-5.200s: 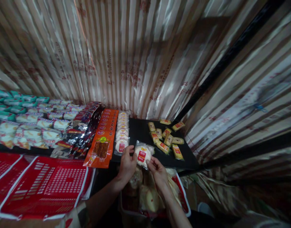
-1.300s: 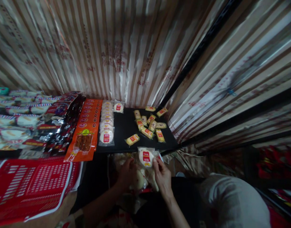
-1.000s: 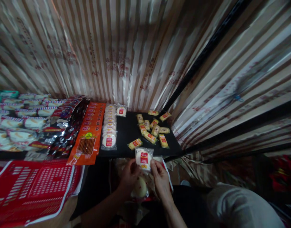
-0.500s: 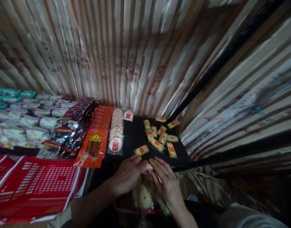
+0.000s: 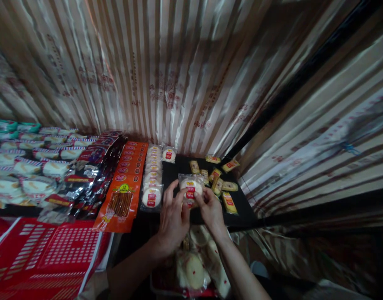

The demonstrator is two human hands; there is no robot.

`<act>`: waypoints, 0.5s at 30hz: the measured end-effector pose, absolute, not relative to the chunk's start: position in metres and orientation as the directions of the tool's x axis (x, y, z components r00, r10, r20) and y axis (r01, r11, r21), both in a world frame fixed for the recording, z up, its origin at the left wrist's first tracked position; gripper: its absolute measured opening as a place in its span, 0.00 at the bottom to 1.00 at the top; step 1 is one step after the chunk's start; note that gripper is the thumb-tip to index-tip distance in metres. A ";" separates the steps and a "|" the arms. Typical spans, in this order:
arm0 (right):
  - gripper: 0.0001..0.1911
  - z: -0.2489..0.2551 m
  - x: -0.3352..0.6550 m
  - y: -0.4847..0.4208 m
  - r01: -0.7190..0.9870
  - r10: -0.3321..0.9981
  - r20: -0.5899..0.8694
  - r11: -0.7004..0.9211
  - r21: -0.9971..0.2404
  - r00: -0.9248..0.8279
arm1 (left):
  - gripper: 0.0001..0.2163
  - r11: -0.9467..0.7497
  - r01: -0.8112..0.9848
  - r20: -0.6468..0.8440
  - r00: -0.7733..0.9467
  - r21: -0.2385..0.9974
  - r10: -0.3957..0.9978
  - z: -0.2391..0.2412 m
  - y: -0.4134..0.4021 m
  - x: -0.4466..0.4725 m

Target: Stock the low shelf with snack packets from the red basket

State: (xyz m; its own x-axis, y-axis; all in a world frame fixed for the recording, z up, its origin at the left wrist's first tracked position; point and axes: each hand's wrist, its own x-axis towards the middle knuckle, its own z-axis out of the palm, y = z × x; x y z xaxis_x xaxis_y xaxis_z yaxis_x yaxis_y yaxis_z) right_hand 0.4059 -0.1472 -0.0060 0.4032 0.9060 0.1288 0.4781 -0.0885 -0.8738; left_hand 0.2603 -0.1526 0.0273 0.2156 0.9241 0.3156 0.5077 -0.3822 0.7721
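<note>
Both hands hold a round white cracker in clear wrap with a red label, raised over the front of the black shelf. My left hand grips its left and lower edge; my right hand pinches the right edge between thumb and fingers. Just left of them runs an overlapping row of the same wrapped crackers, with a single wrapped cracker beside its far end. To the right lie several small yellow packets, loosely scattered and partly hidden behind the held cracker.
An orange snack bag and a pile of dark shiny packets lie left, then rows of white bread packs. A red basket stands front left. Below my hands are wrapped pale buns. A black pole slants along the curtain.
My hands have lifted the wrapped cracker up and forward from the shelf's front edge, and its labelled face now shows. The view has shifted slightly.
</note>
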 end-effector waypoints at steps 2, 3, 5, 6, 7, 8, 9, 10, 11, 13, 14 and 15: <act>0.17 -0.016 0.404 -0.126 0.332 0.917 0.095 -0.042 -0.942 0.388 | 0.19 -0.323 0.489 0.236 0.233 0.810 0.944 0.017 -0.147 0.268; 0.17 -0.021 0.403 -0.116 0.276 0.924 0.081 -0.028 -0.961 0.374 | 0.20 -0.287 0.493 0.198 0.227 0.821 0.954 0.013 -0.142 0.271; 0.16 -0.031 0.400 -0.098 0.239 0.930 0.061 -0.030 -0.971 0.363 | 0.20 -0.214 0.504 0.134 0.191 0.837 0.972 0.004 -0.128 0.277; 0.16 -0.035 0.399 -0.089 0.263 0.929 0.060 -0.041 -0.964 0.365 | 0.20 -0.180 0.506 0.108 0.169 0.843 0.980 -0.001 -0.119 0.279; 0.15 -0.039 0.398 -0.081 0.305 0.927 0.066 -0.054 -0.951 0.370 | 0.20 -0.152 0.506 0.086 0.152 0.849 0.985 -0.005 -0.110 0.282; 0.14 -0.041 0.398 -0.072 0.351 0.925 0.074 -0.066 -0.934 0.372 | 0.20 -0.128 0.507 0.067 0.138 0.852 0.988 -0.009 -0.100 0.284; 0.14 -0.044 0.399 -0.063 0.393 0.925 0.079 -0.079 -0.916 0.372 | 0.20 -0.110 0.510 0.053 0.125 0.853 0.991 -0.012 -0.092 0.286; 0.14 -0.045 0.399 -0.054 0.427 0.925 0.075 -0.099 -0.899 0.372 | 0.20 -0.099 0.513 0.045 0.116 0.852 0.992 -0.016 -0.083 0.289; 0.14 -0.047 0.400 -0.045 0.451 0.926 0.061 -0.124 -0.884 0.374 | 0.20 -0.091 0.514 0.041 0.108 0.853 0.993 -0.018 -0.075 0.291; 0.14 -0.049 0.400 -0.028 0.476 0.922 0.021 -0.179 -0.861 0.386 | 0.21 -0.071 0.499 0.027 0.095 0.864 0.995 -0.022 -0.061 0.296; 0.14 -0.049 0.400 -0.019 0.483 0.920 0.004 -0.202 -0.852 0.393 | 0.21 -0.052 0.484 0.012 0.085 0.874 0.996 -0.024 -0.055 0.299; 0.14 -0.050 0.400 -0.011 0.487 0.917 -0.007 -0.218 -0.845 0.399 | 0.21 -0.030 0.465 -0.005 0.074 0.885 0.997 -0.025 -0.049 0.301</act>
